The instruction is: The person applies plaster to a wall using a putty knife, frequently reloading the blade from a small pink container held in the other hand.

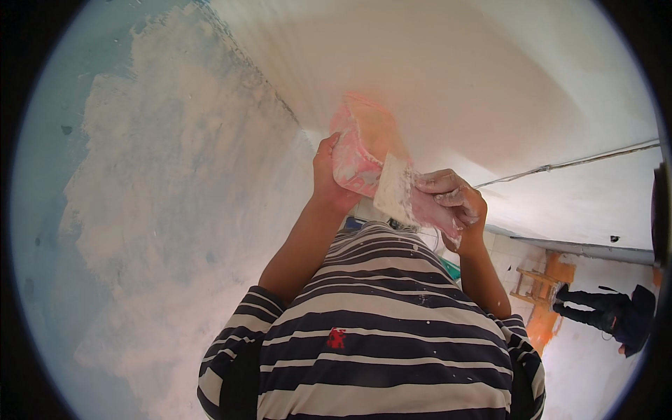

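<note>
My left hand (330, 171) is closed on the side of a pink plastic tub (344, 157) smeared with white putty, its thumb at the rim. Whatever lies deep in the tub cannot be made out. In my right hand (462, 199) is a wide putty knife (393, 189), gripped by its pinkish, putty-caked handle. Its pale blade is coated with putty and overlaps the tub's lower right edge in the picture; whether the two touch I cannot tell. Dried white putty covers the fingers of my right hand.
To the left, a blue wall (45, 210) carries a patchy white coat (175, 140). A pale smooth surface (476, 63) meets it along a dark line. A cable (560, 165) runs along the right. Farther off are an orange wooden stool (537, 285) and a person (605, 311) in dark clothes.
</note>
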Demonstrator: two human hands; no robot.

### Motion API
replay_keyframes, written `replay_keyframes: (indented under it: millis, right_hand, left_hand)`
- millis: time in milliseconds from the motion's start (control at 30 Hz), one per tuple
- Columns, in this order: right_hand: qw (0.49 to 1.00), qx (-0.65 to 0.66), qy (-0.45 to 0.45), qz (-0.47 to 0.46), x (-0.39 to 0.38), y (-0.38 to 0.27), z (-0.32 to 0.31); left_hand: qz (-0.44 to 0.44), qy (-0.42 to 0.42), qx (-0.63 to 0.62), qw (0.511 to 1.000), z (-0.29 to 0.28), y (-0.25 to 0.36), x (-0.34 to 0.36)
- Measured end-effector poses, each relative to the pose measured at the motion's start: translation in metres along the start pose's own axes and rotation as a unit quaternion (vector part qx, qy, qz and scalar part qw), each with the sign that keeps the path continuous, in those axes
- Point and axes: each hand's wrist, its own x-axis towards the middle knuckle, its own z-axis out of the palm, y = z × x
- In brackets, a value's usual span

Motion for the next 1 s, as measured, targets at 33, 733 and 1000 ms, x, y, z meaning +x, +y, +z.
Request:
replay_keyframes:
  millis: [33, 733, 1000]
  right_hand:
    - [1.0, 0.016, -0.008, -0.026, 0.001, -0.001, 0.002]
    - [0.994, 0.044, 0.084, 0.055, -0.022, 0.036, 0.027]
    - [0.988, 0.105, 0.103, 0.047, -0.03, 0.013, 0.032]
  left_hand:
    - [-0.001, -0.005, -0.002, 1.0, -0.002, 0.002, 0.0]
    - [0.156, 0.079, 0.01, 0.984, -0.034, 0.003, -0.021]
    - [0.243, 0.11, 0.085, 0.96, -0.035, 0.018, -0.013]
